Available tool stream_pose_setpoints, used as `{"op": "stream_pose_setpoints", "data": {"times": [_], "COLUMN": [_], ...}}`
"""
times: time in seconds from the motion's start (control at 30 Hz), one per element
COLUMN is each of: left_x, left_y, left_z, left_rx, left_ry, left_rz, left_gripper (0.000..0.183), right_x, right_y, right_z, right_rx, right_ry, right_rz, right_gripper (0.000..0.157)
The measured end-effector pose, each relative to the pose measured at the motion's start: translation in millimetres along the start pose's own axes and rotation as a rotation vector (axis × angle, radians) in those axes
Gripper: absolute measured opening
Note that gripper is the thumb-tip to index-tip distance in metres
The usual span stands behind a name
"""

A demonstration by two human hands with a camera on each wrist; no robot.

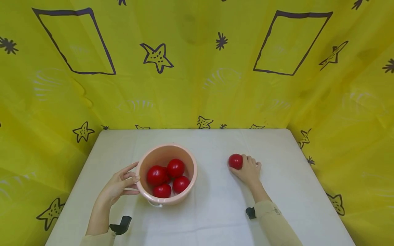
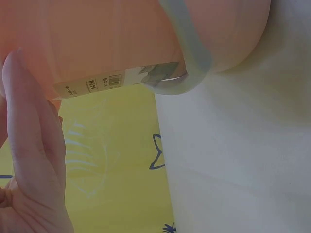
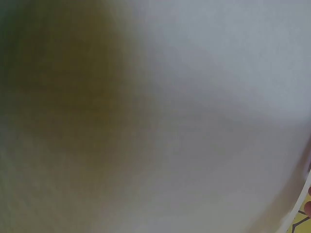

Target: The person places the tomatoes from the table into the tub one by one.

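Observation:
A pink bucket [image 1: 191,160] stands left of the table's middle with several shiny red balls [image 1: 175,167] inside. At its left side, my left hand [image 1: 118,184] touches the rim and outer wall with fairly straight fingers and thumb. The left wrist view shows those fingers [image 2: 31,121] against the bucket's wall, beside a printed label [image 2: 104,83]. To the right of the bucket, my right hand [image 1: 250,171] grips a single red ball [image 1: 235,161], low over the cloth. In the right wrist view the ball cannot be seen; only blurred surfaces and bits of fingers at the edge show.
A white cloth [image 1: 215,218] covers the table. Yellow patterned curtains [image 1: 191,85] close off the back and both sides. The bucket's pale handle [image 2: 192,58] hangs down its outside. Dark straps [image 1: 121,225] show near both wrists.

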State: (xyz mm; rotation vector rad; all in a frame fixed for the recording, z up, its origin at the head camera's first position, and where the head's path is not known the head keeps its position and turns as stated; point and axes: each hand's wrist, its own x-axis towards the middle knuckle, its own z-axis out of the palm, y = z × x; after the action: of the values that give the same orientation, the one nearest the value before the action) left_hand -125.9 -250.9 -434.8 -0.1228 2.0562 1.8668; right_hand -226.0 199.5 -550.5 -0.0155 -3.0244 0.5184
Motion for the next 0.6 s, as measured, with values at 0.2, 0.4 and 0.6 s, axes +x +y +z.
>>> {"op": "stream_pose_setpoints", "data": {"times": [0.2,0.4,0.6], "left_x": [0.3,-0.4,0.0], "left_y": [-0.4,-0.3,0.2], "left_z": [0.2,0.0,0.1], "left_rx": [0.001,-0.007,-0.001], "left_ry": [0.011,-0.001,0.005], "left_rz": [-0.009,0.002,-0.002], "left_gripper": [0.065,0.065,0.065], "right_x": [4,11,18], "right_y": [-7,-29,-71], "right_z": [-1.4,-14.8,-47.1], "right_rx": [-0.012,0.047,0.068], "right_ry": [0.024,0.076,0.141], "right_rz": [-0.034,-0.101,-0.201], "right_gripper": [0.075,0.074,0.077]}}
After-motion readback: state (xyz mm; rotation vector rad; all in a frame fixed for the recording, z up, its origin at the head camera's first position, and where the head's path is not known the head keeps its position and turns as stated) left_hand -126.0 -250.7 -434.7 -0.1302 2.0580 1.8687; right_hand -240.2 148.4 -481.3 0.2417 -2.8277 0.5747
